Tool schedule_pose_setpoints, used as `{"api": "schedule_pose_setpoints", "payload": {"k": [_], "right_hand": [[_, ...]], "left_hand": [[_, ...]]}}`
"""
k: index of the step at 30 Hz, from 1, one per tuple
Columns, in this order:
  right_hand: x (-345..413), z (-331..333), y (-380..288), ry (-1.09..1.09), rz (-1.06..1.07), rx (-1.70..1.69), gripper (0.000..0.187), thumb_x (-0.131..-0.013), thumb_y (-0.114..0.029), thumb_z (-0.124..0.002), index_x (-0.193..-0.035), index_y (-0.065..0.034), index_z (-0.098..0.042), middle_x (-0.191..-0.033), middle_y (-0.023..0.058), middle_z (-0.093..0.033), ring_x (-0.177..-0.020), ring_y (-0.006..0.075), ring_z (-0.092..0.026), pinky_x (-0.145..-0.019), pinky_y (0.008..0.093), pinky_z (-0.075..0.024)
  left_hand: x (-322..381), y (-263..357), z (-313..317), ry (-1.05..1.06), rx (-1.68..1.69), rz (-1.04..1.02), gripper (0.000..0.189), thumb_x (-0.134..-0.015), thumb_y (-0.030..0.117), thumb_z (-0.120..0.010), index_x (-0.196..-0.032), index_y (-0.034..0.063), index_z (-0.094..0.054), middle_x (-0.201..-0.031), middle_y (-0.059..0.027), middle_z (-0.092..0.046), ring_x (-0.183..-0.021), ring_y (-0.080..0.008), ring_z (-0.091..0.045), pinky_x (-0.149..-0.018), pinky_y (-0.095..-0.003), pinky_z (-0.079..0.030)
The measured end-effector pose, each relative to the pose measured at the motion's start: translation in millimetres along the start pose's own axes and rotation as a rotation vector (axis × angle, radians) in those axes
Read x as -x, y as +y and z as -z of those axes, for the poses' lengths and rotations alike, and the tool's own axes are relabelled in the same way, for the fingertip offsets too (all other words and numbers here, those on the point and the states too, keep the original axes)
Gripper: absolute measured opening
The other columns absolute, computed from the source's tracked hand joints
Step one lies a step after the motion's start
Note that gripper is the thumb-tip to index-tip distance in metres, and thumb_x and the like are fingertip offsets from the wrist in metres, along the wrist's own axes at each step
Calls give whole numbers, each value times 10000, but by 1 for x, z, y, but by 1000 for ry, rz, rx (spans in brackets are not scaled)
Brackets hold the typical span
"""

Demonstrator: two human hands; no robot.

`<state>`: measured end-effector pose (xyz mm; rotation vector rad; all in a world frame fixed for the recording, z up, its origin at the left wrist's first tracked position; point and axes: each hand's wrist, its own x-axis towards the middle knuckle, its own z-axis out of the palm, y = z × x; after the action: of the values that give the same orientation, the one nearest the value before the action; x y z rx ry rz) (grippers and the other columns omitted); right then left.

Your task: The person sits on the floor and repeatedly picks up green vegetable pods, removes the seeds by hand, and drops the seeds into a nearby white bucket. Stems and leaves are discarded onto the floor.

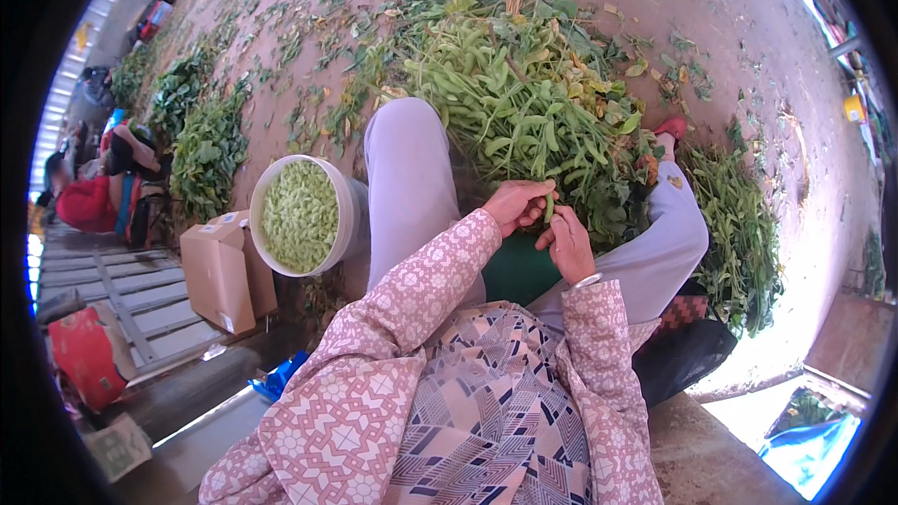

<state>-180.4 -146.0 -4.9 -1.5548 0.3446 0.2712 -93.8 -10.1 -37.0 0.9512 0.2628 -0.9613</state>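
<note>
Between my knees, my left hand (520, 205) and my right hand (568, 242) both grip one green soybean pod (549, 207), the left at its upper part and the right at its lower end. Just beyond my fingers lies a big heap of soybean plants (512, 98) with plump pods and some yellowed leaves. A dark green surface (520, 270) shows below my hands, its full shape hidden by my arms and legs. Left of my knee stands a white plastic bucket (344, 224), filled nearly to the rim with shelled green soybeans (299, 216).
A cardboard box (219, 273) stands beside the bucket. More plant bundles lie at the right (736, 238) and left (207, 154). Loose leaves litter the floor. A person in red (91, 203) sits at the far left. A black bag (684, 358) lies by my right thigh.
</note>
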Motion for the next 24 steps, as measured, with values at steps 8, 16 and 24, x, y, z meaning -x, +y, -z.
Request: {"api": "schedule_pose_setpoints", "payload": {"k": [8,16,24], "right_hand": [[-3,6,0,-51,-276,-190,226,-956,-226,-403,-1040,-88,-561,-606,45,-519,-382,87,-370,-339,230,-257],[-4,7,-5,-198,-403,-525,215,-958,-238,-429,-1112,-119,-519,-593,4,-443,-366,59,-273,-325,203,-196],[-3,21,-5,-241,-406,-517,224,-972,-255,-417,-1125,-115,-502,-616,3,-455,-371,51,-262,-328,199,-191]], "left_hand": [[2,3,-6,88,-263,-80,320,-878,297,-640,-903,-22,-628,-619,16,-498,-461,-63,-435,-385,-208,-273],[-9,4,12,-115,16,112,262,-867,268,-652,-809,21,-585,-603,7,-486,-422,-59,-339,-373,-227,-211],[6,16,1,-194,-308,3,194,-859,210,-647,-897,25,-603,-673,3,-520,-530,-64,-415,-486,-202,-282]]}}
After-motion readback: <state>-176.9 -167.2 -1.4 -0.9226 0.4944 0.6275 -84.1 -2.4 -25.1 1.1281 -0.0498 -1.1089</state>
